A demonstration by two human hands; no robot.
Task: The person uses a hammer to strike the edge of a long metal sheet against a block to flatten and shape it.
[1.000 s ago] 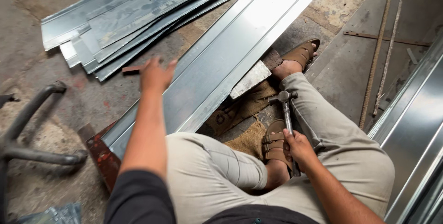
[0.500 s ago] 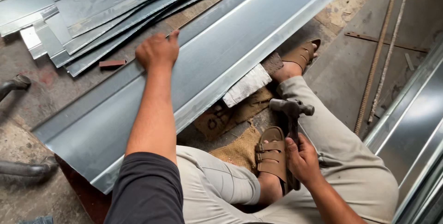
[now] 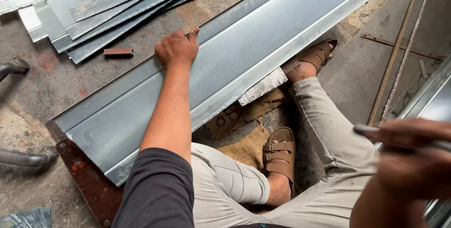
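Observation:
A long folded sheet of galvanised metal [image 3: 263, 49] lies diagonally across the floor in front of me. My left hand [image 3: 177, 47] rests on its far edge with the fingers curled over the rim. My right hand [image 3: 413, 160] is raised at the lower right and is heavily blurred. It is closed around a thin grey handle [image 3: 439, 146], which looks like that of the hammer. The hammer's head is out of sight. I sit with my legs bent, and my sandalled feet [image 3: 279, 155] are beside the sheet.
A stack of cut metal sheets [image 3: 103, 2] lies at the upper left, with a small red-brown block [image 3: 118, 52] near it. A white block [image 3: 263, 87] and burlap [image 3: 249, 148] lie under the sheet's near edge. Thin rods [image 3: 399, 54] run along the right, and dark pipes [image 3: 19, 157] lie at the left.
My left hand has settled onto the sheet's far edge. My right hand has lifted the hammer from beside my foot up towards the camera.

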